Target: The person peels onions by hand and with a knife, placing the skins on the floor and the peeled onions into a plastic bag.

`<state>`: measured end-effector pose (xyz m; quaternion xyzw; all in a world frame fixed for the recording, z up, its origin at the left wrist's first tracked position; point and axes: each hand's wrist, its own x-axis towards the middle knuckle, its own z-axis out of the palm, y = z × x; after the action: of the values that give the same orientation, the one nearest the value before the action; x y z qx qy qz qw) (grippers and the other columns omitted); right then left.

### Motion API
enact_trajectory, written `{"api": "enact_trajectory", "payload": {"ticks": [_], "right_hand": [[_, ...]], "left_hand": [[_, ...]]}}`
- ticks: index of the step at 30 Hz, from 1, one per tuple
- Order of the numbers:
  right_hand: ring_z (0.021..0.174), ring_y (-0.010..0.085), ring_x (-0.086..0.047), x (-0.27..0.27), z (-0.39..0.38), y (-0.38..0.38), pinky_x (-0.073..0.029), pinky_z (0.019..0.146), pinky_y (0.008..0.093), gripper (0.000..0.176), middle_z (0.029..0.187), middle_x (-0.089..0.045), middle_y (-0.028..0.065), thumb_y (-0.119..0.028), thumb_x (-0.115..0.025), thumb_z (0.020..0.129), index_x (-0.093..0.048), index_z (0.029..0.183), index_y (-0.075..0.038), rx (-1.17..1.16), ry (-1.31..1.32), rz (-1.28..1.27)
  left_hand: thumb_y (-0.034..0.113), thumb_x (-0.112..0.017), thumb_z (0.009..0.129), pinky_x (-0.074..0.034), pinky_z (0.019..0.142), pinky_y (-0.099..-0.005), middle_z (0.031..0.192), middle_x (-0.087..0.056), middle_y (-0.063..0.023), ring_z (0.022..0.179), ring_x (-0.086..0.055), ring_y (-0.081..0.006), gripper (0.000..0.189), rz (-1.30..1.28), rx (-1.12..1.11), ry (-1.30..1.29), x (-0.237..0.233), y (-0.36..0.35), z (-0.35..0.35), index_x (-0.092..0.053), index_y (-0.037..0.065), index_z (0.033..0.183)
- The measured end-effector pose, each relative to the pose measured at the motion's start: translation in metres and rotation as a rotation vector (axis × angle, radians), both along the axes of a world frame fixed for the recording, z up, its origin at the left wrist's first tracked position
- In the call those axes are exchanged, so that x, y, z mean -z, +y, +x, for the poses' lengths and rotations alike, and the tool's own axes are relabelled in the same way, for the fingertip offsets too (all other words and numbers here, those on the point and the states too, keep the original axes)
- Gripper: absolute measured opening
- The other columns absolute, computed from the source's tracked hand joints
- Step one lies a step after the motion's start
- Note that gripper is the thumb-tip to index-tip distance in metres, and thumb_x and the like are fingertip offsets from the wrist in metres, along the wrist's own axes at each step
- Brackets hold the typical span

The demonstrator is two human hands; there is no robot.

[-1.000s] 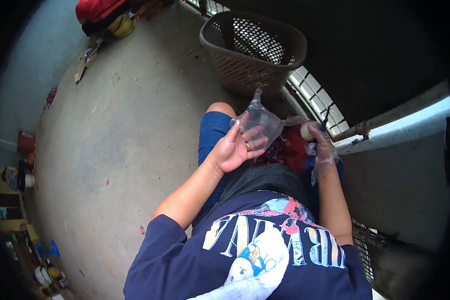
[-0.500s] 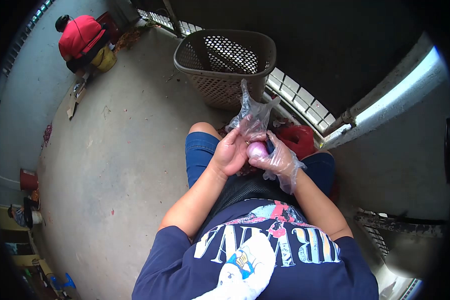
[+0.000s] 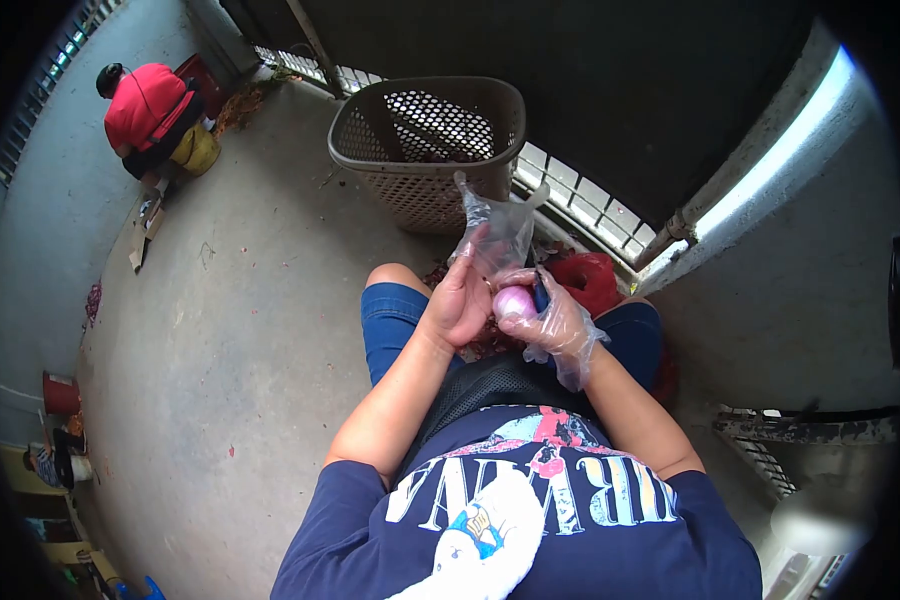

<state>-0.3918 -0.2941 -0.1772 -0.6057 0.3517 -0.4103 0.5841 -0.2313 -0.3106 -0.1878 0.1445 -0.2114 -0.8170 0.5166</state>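
A peeled purple-and-white onion [image 3: 515,304] is gripped in my right hand [image 3: 562,322], which wears a clear plastic glove. A dark blue object [image 3: 541,294], too covered to name, shows by the fingers of that hand. Beside the onion, my left hand [image 3: 459,308] is open with its bare palm turned inward and its fingers stretched upward. A loose clear plastic glove [image 3: 505,232] hangs about the left fingertips, its empty fingers sticking up. Below both hands, reddish onion skins [image 3: 488,345] lie between my knees.
In front stands a brown perforated basket [image 3: 410,180] with some dark red bits inside. A red mesh bag [image 3: 588,280] sits by my right knee. At the far left a person in a red shirt [image 3: 150,105] bends over near a yellow bucket [image 3: 198,150].
The view has shifted slightly, so the basket appears lower and further left. My left fingers point more upward with the loose glove. The onion stays in my right hand.
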Motion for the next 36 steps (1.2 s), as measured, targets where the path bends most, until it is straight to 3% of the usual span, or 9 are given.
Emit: {"api": "enact_trajectory", "payload": {"ticks": [6,13,20,22,24,26,30,31,36], "right_hand": [[0.122,0.0212,-0.042,-0.011,0.0,0.001,-0.031,0.102,0.0319,0.082,0.128,-0.048,0.0117,-0.022,-0.078,0.064,-0.037,0.133,-0.004,0.064,0.186,-0.305],[0.102,0.0211,-0.054,-0.005,-0.004,-0.014,-0.041,0.091,0.0317,0.06,0.112,-0.055,0.0098,-0.03,-0.078,0.064,-0.052,0.113,-0.006,0.135,0.162,-0.187],[0.095,0.0168,-0.054,-0.022,-0.006,0.003,-0.042,0.085,0.0302,0.063,0.106,-0.056,0.0076,-0.028,-0.079,0.062,-0.052,0.114,-0.005,-0.13,0.063,0.033],[0.096,0.0156,-0.052,-0.025,-0.01,0.007,-0.039,0.088,0.0291,0.051,0.103,-0.055,0.005,-0.02,-0.078,0.062,-0.056,0.105,-0.006,-0.124,0.018,0.133],[0.09,0.0151,-0.054,-0.003,-0.022,0.004,-0.043,0.081,0.0284,0.056,0.098,-0.057,0.0055,-0.023,-0.079,0.062,-0.054,0.108,-0.003,0.066,-0.025,0.276],[0.088,0.0141,-0.055,0.001,-0.037,-0.004,-0.045,0.082,0.0281,0.052,0.097,-0.058,0.0049,-0.021,-0.078,0.063,-0.055,0.107,-0.004,0.105,-0.156,0.268],[0.083,0.0136,-0.058,0.024,-0.067,-0.005,-0.047,0.073,0.0243,0.055,0.095,-0.059,0.0041,-0.031,-0.079,0.065,-0.055,0.107,-0.006,0.209,-0.406,0.381],[0.082,0.0127,-0.057,0.029,-0.077,-0.004,-0.047,0.071,0.0238,0.055,0.095,-0.059,0.0036,-0.032,-0.078,0.065,-0.055,0.108,-0.006,0.213,-0.396,0.42],[0.087,0.0133,-0.057,0.042,-0.086,-0.001,-0.046,0.076,0.0245,0.057,0.098,-0.06,0.0056,-0.031,-0.079,0.064,-0.054,0.108,-0.005,0.263,-0.34,0.507]], "left_hand": [[0.032,-0.04,0.094,-0.039,0.097,-0.0423,0.131,-0.041,-0.0107,0.113,-0.047,-0.0267,0.05,-0.036,-0.075,-0.179,0.004,-0.005,-0.013,-0.024,0.018,0.14],[0.026,-0.036,0.096,-0.034,0.101,-0.0363,0.131,-0.041,-0.0122,0.115,-0.046,-0.0219,0.047,-0.031,0.043,-0.137,-0.008,-0.006,-0.015,-0.028,0.003,0.136],[0.028,-0.036,0.096,-0.038,0.098,-0.0385,0.133,-0.04,-0.0118,0.118,-0.044,-0.0252,0.048,0.014,-0.119,-0.258,-0.001,-0.011,-0.019,-0.024,0.014,0.14],[0.032,-0.036,0.096,-0.038,0.098,-0.0393,0.134,-0.038,-0.0115,0.118,-0.044,-0.0264,0.048,-0.008,-0.064,-0.29,0.006,-0.017,-0.014,-0.024,0.015,0.139],[0.036,-0.031,0.097,-0.036,0.099,-0.0423,0.134,-0.04,-0.0092,0.118,-0.044,-0.0242,0.046,-0.051,-0.043,-0.592,0.046,-0.033,-0.004,-0.029,0.014,0.137],[0.038,-0.028,0.097,-0.037,0.096,-0.0404,0.132,-0.043,-0.0092,0.117,-0.045,-0.0217,0.046,0.106,-0.042,-0.708,0.035,-0.03,-0.007,-0.03,0.014,0.136],[0.036,-0.027,0.097,-0.042,0.089,-0.0397,0.124,-0.05,-0.0103,0.112,-0.05,-0.0241,0.044,0.205,0.06,-0.541,0.041,-0.034,-0.004,-0.033,0.012,0.134],[0.03,-0.034,0.096,-0.042,0.086,-0.0395,0.121,-0.05,-0.0091,0.108,-0.05,-0.0254,0.036,0.22,0.076,-0.469,0.046,-0.036,-0.004,-0.037,0.015,0.128],[0.03,-0.033,0.097,-0.046,0.084,-0.0391,0.122,-0.05,-0.0113,0.109,-0.053,-0.0255,0.042,0.223,0.082,-0.542,0.036,-0.028,-0.016,-0.028,0.014,0.135]]}}
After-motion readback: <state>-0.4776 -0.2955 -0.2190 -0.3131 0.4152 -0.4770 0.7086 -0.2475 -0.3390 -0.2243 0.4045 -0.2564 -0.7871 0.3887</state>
